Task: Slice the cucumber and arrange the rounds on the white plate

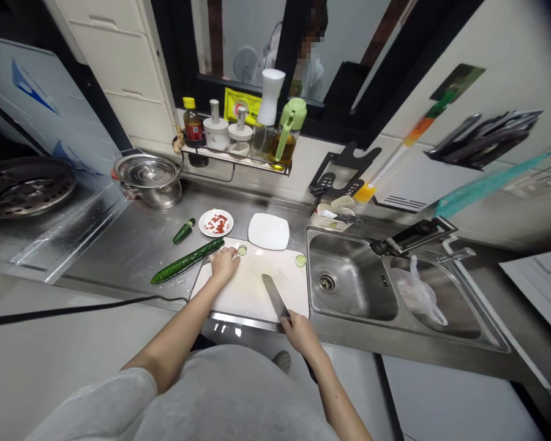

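While the knife is gripped by the right hand at lower centre, the slice left of centre is best steadied with tucked fingertips by the left hand, whose fingers are bent beside it, any grip unclear.

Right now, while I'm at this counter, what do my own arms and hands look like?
Your left hand and right hand are ungloved, with nothing visible on the wrists. Both forearms are bare. The left sleeve is loose, pale grey and ends near the elbow, matching your plain top; the right sleeve is out of frame.
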Motion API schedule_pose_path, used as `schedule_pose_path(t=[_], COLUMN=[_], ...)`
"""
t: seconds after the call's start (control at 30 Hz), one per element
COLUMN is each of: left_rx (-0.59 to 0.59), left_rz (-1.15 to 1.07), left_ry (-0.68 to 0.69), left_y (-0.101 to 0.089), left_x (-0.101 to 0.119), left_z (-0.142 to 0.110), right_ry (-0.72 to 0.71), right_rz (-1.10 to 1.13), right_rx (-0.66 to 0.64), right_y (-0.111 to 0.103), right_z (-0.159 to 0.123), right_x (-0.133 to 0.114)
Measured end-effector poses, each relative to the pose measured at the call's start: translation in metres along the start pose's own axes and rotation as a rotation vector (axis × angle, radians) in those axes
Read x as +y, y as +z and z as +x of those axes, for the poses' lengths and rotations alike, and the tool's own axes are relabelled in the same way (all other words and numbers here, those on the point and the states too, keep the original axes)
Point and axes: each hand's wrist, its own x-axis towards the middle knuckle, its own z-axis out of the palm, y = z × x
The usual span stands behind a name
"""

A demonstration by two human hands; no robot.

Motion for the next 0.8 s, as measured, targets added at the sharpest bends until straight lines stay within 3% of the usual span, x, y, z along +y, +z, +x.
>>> schedule_pose_path(t=[0.2, 0.47, 0.8], left_rx=[-0.013, -0.024, -0.02], left_rz=[0.108, 0.185, 0.136], left_ry=[0.118, 0.195, 0.11], left_y=[0.007, 0.009, 0.008], left_x=[0.013, 0.014, 0.014], left_z=[0.02, 0.026, 0.032], right_ry=[0.019, 0.005, 0.009], right_rz=[0.03, 0.063, 0.057], right_rx=[0.006, 0.005, -0.007], right_y=[-0.001, -0.004, -0.005], right_z=[-0.003, -0.003, 0.002], right_x=[-0.001, -0.002, -0.003])
